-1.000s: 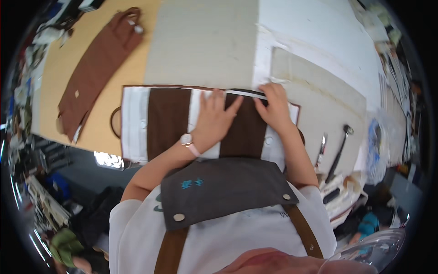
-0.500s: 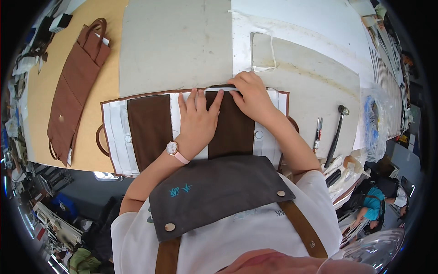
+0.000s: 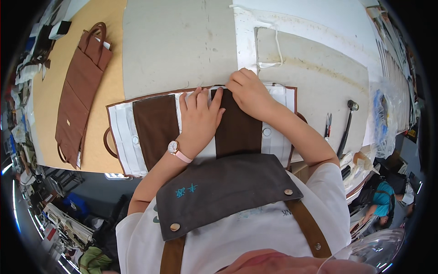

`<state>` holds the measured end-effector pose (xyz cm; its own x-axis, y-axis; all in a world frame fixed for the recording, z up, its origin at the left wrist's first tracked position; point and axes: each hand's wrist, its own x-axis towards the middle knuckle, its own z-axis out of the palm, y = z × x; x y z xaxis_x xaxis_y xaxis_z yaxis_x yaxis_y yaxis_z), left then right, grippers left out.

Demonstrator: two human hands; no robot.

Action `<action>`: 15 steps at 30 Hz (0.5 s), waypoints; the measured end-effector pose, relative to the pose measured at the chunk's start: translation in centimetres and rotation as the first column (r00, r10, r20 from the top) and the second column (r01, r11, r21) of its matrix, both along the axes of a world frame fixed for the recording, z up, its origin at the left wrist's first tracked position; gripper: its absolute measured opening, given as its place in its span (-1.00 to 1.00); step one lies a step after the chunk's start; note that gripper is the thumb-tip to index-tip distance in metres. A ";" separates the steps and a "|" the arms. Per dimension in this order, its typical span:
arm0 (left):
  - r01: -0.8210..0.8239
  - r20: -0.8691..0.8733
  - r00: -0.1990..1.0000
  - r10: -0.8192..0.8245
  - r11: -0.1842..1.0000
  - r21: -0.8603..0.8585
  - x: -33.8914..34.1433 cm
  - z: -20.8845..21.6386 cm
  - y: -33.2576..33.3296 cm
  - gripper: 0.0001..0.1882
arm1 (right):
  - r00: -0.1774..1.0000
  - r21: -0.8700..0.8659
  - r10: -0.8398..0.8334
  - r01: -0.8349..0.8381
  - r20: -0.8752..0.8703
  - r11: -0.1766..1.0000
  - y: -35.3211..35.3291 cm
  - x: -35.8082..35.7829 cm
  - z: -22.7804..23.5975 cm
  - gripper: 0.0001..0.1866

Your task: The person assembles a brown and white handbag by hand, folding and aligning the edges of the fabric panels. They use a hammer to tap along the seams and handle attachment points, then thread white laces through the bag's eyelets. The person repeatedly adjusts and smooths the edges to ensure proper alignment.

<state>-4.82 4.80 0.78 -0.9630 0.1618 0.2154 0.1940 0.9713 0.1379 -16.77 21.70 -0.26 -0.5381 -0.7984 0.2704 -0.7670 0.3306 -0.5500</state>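
In front of me an unfinished bag (image 3: 155, 130) lies flat, with brown and white inner panels, a brown edge and looped handles at its sides. My left hand (image 3: 200, 121) rests on it palm down, fingers spread, their tips near the far edge. A watch (image 3: 173, 147) is on that wrist. My right hand (image 3: 250, 95) is at the same far edge, just right of the left fingertips. Its fingers are bent together on the brown lining's border (image 3: 235, 105); the exact pinch is partly hidden.
A folded brown bag (image 3: 82, 93) lies at the left on tan board. To the right are a hammer (image 3: 349, 121), a slim hand tool (image 3: 328, 127) and a clear plastic bag (image 3: 384, 132). White cord (image 3: 277, 45) lies beyond my right hand. Another person (image 3: 384, 201) is at lower right.
My right fingers have drawn closer together and curled at the far edge. My left hand stays flat on the bag. The whole view has shifted slightly.
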 end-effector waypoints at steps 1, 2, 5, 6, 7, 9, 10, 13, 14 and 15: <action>-0.001 -0.005 1.000 0.001 1.000 -0.002 0.0 0.0 0.0 -0.39 | 1.000 -0.018 -0.008 0.009 0.030 1.000 -0.2 0.0 0.0 -0.78; -0.003 -0.009 1.000 0.003 1.000 -0.004 0.0 -0.1 0.0 -0.39 | 0.998 -0.037 -0.015 0.018 0.059 0.999 -0.4 -0.1 0.0 -0.77; -0.045 -0.039 0.998 0.049 0.993 0.107 0.0 -0.8 -0.4 -0.40 | 0.995 0.011 0.100 -0.100 -0.028 0.995 0.1 -0.4 -0.8 -0.75; -0.049 -0.029 0.998 0.053 0.990 0.130 -0.1 -0.7 -0.7 -0.41 | 0.991 0.020 0.117 -0.115 -0.071 0.993 0.2 -0.4 -0.7 -0.74; -0.053 -0.019 0.998 0.057 0.987 0.152 -0.4 -0.4 -1.0 -0.42 | 0.985 0.030 0.133 -0.130 -0.113 0.991 0.3 -0.3 -0.5 -0.73; -0.023 -0.006 1.000 0.024 0.986 0.167 -0.8 -0.2 -1.8 -0.44 | 0.967 0.069 0.151 -0.139 -0.207 0.988 0.4 -0.1 -0.1 -0.72; 0.012 -0.002 1.000 -0.012 0.987 0.160 -1.0 -0.2 -2.2 -0.44 | 0.954 0.098 0.154 -0.133 -0.258 0.986 0.4 0.3 0.1 -0.71; 0.071 0.022 0.997 -0.072 0.995 0.063 -1.1 0.2 -2.3 -0.45 | 0.914 0.178 0.142 -0.078 -0.381 0.981 0.5 1.4 0.4 -0.67; 0.083 0.033 0.996 -0.084 0.996 0.018 -1.1 0.3 -2.1 -0.46 | 0.899 0.202 0.135 -0.053 -0.416 0.978 0.4 1.7 0.3 -0.66; 0.085 0.004 0.996 -0.085 0.996 -0.025 -1.1 0.3 -1.7 -0.47 | 0.891 0.188 0.123 -0.043 -0.436 0.981 0.3 1.7 0.2 -0.72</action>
<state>-5.97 3.11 1.06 -0.9462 0.2482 0.2078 0.2754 0.9545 0.1140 -15.02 22.05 -0.02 -0.3235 -0.8896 0.3223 -0.9459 0.3125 -0.0869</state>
